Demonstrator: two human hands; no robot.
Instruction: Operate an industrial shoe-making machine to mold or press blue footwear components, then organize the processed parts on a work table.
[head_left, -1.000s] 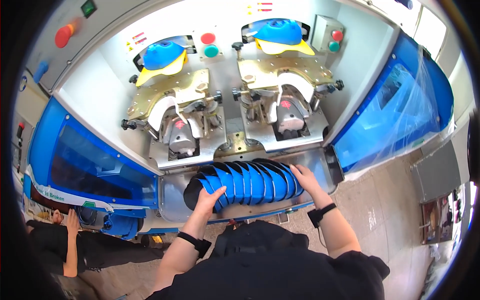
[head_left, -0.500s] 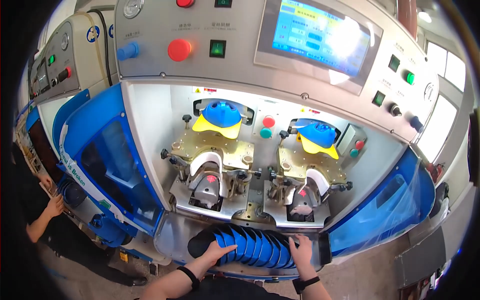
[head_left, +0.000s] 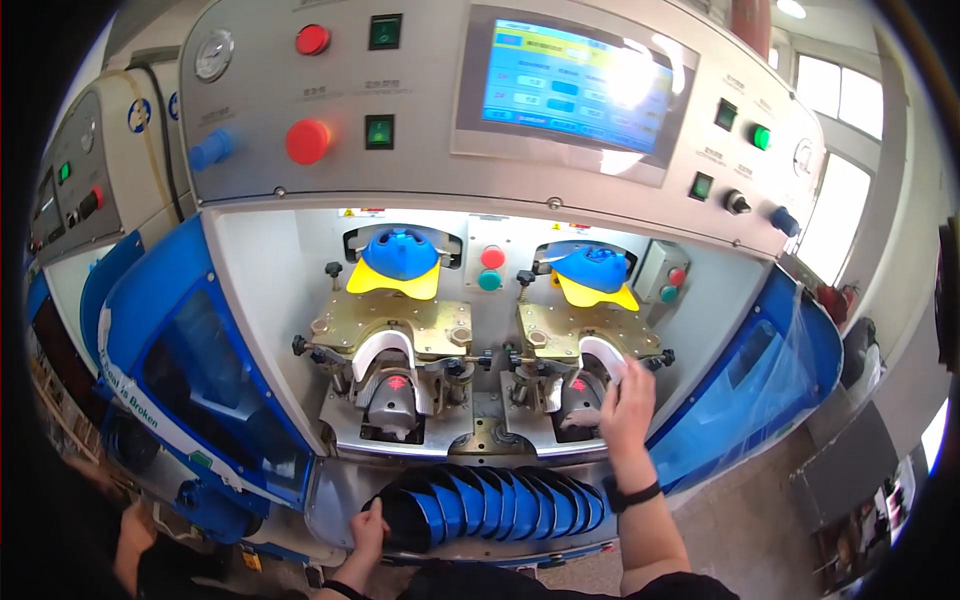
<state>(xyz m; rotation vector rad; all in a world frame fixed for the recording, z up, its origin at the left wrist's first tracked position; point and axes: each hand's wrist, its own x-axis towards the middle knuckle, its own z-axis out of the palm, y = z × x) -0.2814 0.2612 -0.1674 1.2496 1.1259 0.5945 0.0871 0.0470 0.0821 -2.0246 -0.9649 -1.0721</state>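
Observation:
A long row of nested blue-and-black cap-like pieces [head_left: 515,510] lies on the machine's front tray. My left hand [head_left: 369,530] is closed at the row's left end, thumb up, on the edge of the black end piece [head_left: 405,525]. My right hand [head_left: 628,405] is raised in front of the right-hand press station, fingers extended beside its white curved band [head_left: 602,352]. Whether the fingertips touch that band I cannot tell. Below the band sits a rounded metal form [head_left: 578,402] with a red light mark, partly behind my hand.
The left station has a matching metal form [head_left: 392,402] and white band [head_left: 384,345]. Blue domes with yellow brims [head_left: 402,262] hang above both stations. A control panel with a screen [head_left: 570,90] overhangs them. Blue side doors [head_left: 225,365] flank the opening. Another person's arm [head_left: 135,540] is at lower left.
My right hand has left the row's right end and risen to the right station. My left hand has slid to the row's left end. The view has shifted.

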